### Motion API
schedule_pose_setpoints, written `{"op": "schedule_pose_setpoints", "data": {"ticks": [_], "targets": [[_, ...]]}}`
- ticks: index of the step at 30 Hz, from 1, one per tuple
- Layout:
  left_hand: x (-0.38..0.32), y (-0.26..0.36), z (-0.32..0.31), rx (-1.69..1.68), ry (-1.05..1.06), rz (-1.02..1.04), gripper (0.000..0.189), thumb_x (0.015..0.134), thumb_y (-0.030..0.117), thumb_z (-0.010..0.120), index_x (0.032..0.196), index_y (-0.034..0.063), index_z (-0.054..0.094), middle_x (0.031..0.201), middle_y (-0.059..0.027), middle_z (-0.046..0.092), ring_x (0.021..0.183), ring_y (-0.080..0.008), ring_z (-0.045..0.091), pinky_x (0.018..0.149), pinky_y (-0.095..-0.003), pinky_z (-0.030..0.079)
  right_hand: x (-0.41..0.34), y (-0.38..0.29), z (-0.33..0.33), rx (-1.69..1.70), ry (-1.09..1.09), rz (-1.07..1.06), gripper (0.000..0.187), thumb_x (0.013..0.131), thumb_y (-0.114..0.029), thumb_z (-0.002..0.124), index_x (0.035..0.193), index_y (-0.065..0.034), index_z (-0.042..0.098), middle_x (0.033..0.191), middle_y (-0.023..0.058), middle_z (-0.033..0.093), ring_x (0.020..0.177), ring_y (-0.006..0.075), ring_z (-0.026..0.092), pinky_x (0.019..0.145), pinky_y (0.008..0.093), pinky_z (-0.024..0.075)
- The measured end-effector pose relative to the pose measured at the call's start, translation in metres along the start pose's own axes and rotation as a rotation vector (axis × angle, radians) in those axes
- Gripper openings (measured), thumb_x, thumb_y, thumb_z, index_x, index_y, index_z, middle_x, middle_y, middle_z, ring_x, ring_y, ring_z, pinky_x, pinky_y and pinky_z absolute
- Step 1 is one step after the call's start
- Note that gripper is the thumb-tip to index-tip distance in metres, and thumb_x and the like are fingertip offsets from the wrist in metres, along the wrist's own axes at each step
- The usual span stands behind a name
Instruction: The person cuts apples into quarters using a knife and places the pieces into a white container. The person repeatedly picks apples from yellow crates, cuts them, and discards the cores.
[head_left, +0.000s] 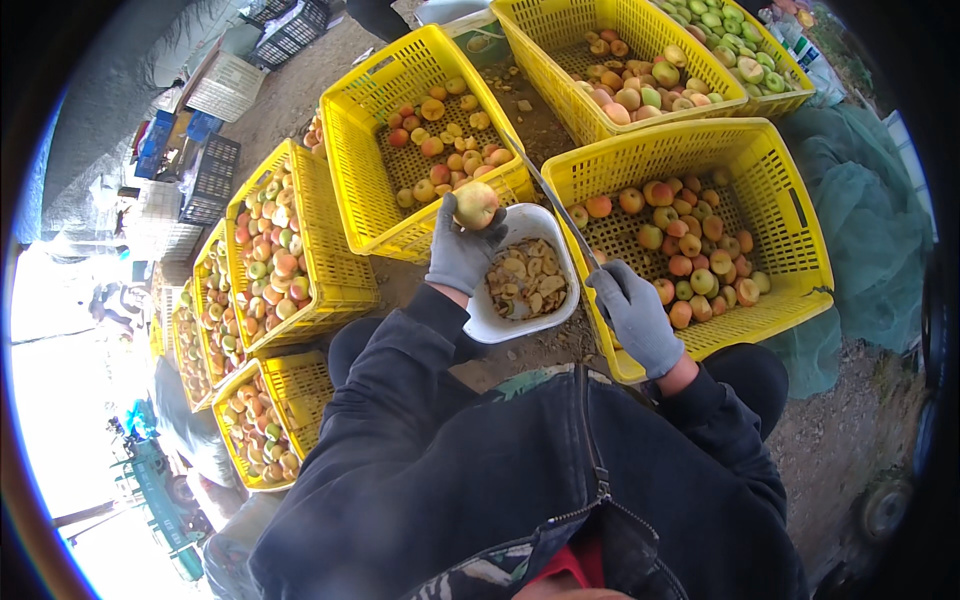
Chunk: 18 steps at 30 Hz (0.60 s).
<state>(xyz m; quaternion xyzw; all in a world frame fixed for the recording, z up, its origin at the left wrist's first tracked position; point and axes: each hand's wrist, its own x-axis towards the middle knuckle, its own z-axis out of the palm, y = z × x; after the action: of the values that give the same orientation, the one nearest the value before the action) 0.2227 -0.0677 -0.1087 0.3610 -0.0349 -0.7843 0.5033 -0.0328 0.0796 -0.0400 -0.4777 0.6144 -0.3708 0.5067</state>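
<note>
My left hand (466, 244), in a grey glove, holds a yellow-red apple (476, 205) in its fingers, above the edge of a white plastic tub (568, 300). Cut slices and scraps (527, 277) lie in the tub. My right hand (636, 313), also gloved in grey, grips the handle of a long-bladed knife (559, 206); the blade slants up and left, and its tip is near the rim of a yellow crate with whole and cut apples (433, 142). The knife and the apple are apart. Below the blade, a yellow plastic crate (810, 292) holds many apples (701, 247).
Two more yellow crates with apples (630, 94) and green fruit (739, 45) stand at the top right. Stacked full yellow crates (337, 277) are at the left. A green mesh net (855, 217) lies to the right. Black crates (210, 180) stand farther off.
</note>
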Motion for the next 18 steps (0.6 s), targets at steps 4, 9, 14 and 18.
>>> {"op": "schedule_pose_setpoints", "data": {"ticks": [4,9,14,18], "targets": [[0.005,0.0,-0.006,0.03,0.0,0.039,0.061,0.097,0.053,0.067,0.135,0.0069,0.055,0.122,-0.0154,0.064,0.105,-0.0327,0.064,0.086,-0.0437,0.055,0.002,0.001,0.002,0.004,-0.004,0.013,0.032,0.103,-0.027,0.058,0.113,0.0025,0.066,0.1,0.0247,0.072,0.099,0.04,0.069,0.085,0.0412,0.052],[0.026,0.019,-0.015,0.283,-0.091,0.221,0.06,0.094,0.043,0.075,0.137,0.0108,0.05,0.123,-0.0142,0.061,0.101,-0.029,0.062,0.084,-0.0432,0.056,0.006,-0.014,-0.004,-0.135,-0.008,-0.086,0.03,0.103,-0.029,0.06,0.108,0.0005,0.065,0.098,0.0232,0.072,0.094,0.0406,0.069,0.08,0.0446,0.0525],[0.088,0.059,-0.03,0.969,0.132,0.776,0.057,0.088,0.018,0.081,0.136,0.0051,0.052,0.123,-0.0126,0.06,0.11,-0.0241,0.062,0.093,-0.0325,0.054,-0.009,-0.04,-0.062,-0.808,0.085,-0.188,0.028,0.101,-0.033,0.062,0.099,-0.0047,0.062,0.079,0.0178,0.07,0.077,0.0392,0.069,0.066,0.0503,0.0517],[0.171,0.094,-0.058,1.607,0.338,0.697,0.067,0.076,0.036,0.087,0.13,0.0062,0.063,0.124,-0.0215,0.067,0.113,-0.0353,0.066,0.1,-0.0423,0.052,-0.041,-0.039,-0.138,-1.038,0.282,-0.048,0.029,0.102,-0.035,0.062,0.102,-0.0065,0.062,0.081,0.0174,0.069,0.078,0.0394,0.068,0.066,0.0506,0.0508]]}}
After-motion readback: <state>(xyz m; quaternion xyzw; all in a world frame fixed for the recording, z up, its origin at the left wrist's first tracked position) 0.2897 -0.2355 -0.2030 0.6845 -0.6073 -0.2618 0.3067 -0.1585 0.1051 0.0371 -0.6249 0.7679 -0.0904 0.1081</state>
